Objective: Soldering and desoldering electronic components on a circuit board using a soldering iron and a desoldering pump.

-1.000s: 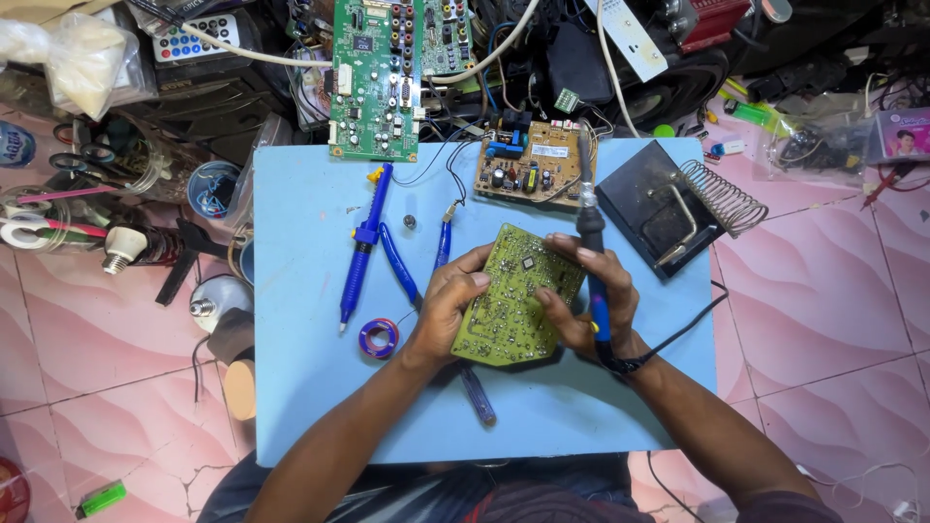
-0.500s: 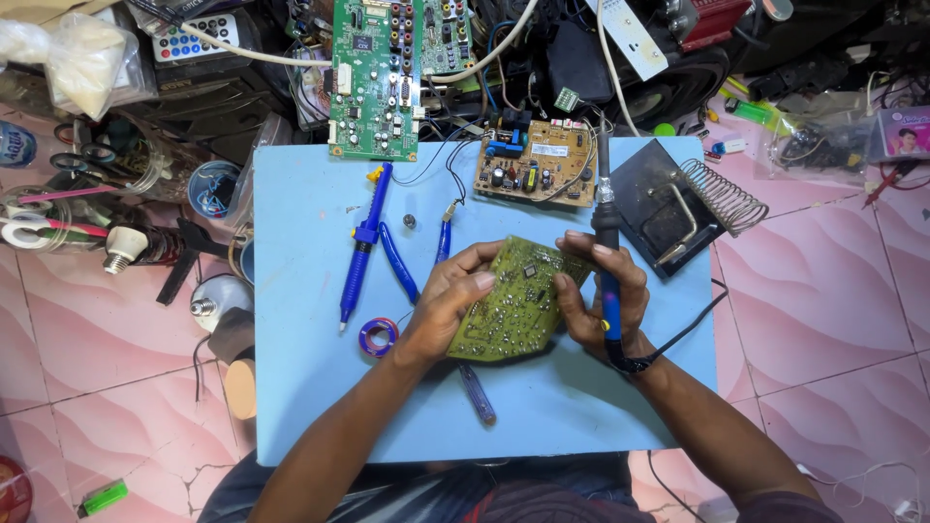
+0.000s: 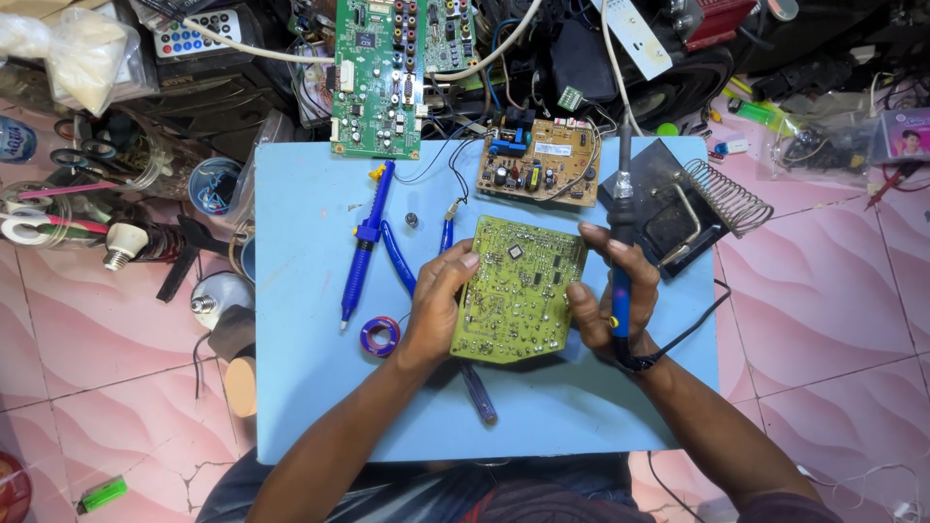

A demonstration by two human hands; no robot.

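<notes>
Holding a yellow-green circuit board (image 3: 518, 289), solder side up, I have it over the middle of the light blue worktable (image 3: 300, 407), gripped at both side edges. My left hand (image 3: 438, 302) clasps its left edge, fingers curled over the rim. My right hand (image 3: 608, 295) presses fingertips to the right edge while the same hand is closed around a blue-handled soldering iron (image 3: 620, 254), which stands nearly upright with its dark tip pointing away from me, clear of the board.

Just left of my left hand lies a small blue spool of solder wire (image 3: 381, 336), and beyond it a long blue desoldering pump (image 3: 363, 248). Blue-handled pliers (image 3: 418, 254) lie partly under my left hand. Behind the board sits a brown circuit board with blue and black components (image 3: 538, 165); to its right, a black soldering-iron stand with a wire coil (image 3: 690, 211). A green circuit board (image 3: 378, 77) hangs over the table's far edge.
</notes>
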